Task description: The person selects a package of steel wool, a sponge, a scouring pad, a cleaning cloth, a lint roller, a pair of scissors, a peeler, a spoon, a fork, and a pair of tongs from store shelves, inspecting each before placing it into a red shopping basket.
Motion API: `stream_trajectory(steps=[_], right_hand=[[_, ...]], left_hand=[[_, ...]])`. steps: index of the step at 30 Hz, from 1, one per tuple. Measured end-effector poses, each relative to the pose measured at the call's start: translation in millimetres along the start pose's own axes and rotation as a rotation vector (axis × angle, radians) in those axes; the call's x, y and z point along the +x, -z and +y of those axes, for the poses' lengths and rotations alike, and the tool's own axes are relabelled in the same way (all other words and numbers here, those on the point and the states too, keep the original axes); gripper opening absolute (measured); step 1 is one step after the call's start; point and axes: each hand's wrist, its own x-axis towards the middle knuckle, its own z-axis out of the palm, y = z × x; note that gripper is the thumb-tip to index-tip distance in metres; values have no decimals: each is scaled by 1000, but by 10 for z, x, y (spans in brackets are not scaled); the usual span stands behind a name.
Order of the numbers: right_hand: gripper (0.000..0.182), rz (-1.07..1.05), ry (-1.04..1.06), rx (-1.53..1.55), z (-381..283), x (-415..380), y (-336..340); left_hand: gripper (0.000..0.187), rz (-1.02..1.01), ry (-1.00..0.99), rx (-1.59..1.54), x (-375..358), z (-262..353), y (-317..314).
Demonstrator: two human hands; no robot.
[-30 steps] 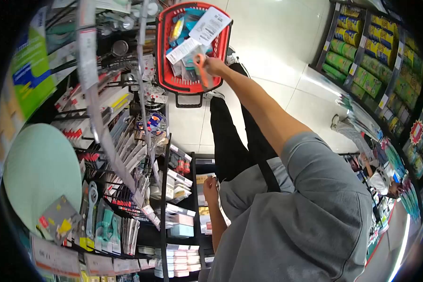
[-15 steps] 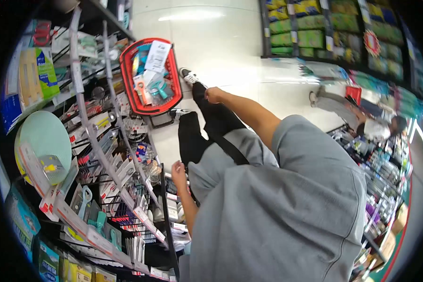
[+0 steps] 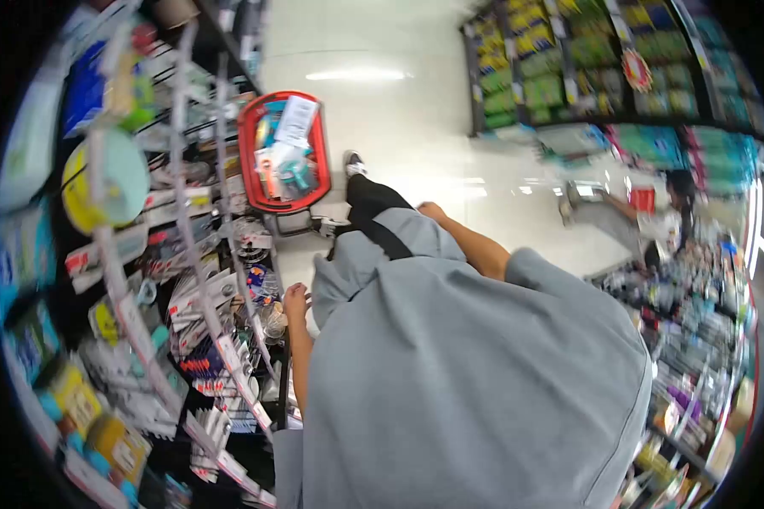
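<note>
My left hand (image 3: 296,300) hangs low beside the shelves, its fingers curled; whatever may be inside them is too small to make out. Beyond my right knee my right hand (image 3: 431,210) hangs over the pale floor, small and blurred, with its fingers hidden from me. Neither hand touches the red basket (image 3: 321,161), which stands ahead near the shelf edge. Packaged items lie in it, among them a white card (image 3: 297,119) and a teal item (image 3: 294,172).
Shelving with hanging kitchen goods (image 3: 199,297) runs along the left. Across the pale floor (image 3: 416,110) stand racks of green and yellow packets (image 3: 543,91). A crouching person (image 3: 662,225) is at the right, near a red basket (image 3: 643,200) and more shelves.
The view has shifted, and the red basket now appears slightly lower and further right. My left hand shows higher and further left, and my right hand lower and further right.
</note>
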Motion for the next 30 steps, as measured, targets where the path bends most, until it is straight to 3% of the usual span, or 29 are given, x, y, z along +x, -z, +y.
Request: stream_trajectory(steps=[1,5,9,11,14,20,22,24,30], right_hand=[[40,-15,15,-64,14,88,22],[32,-54,143,-211,-224,286,320],[30,-80,156,-226,-560,297,553],[30,-103,172,-321,-656,377,583],[31,-119,170,-335,-778,383,669],[30,-205,248,-375,-841,630,805],[29,-177,291,-356,-826,611,831],[29,-192,267,-323,-857,554,880],[33,-148,195,-222,-657,564,927]], left_hand=[[30,-2,61,-11,57,-28,47],[30,47,-103,-62,129,141,15],[29,154,-286,-89,49,732,-40],[28,287,-580,-142,-26,1160,-11],[30,442,-777,-107,-317,1874,150],[35,704,-993,-157,-568,2890,584],[34,989,-1067,13,-561,3138,772],[34,1196,-1078,72,-709,3421,827],[40,1257,-958,194,-489,3587,1140]])
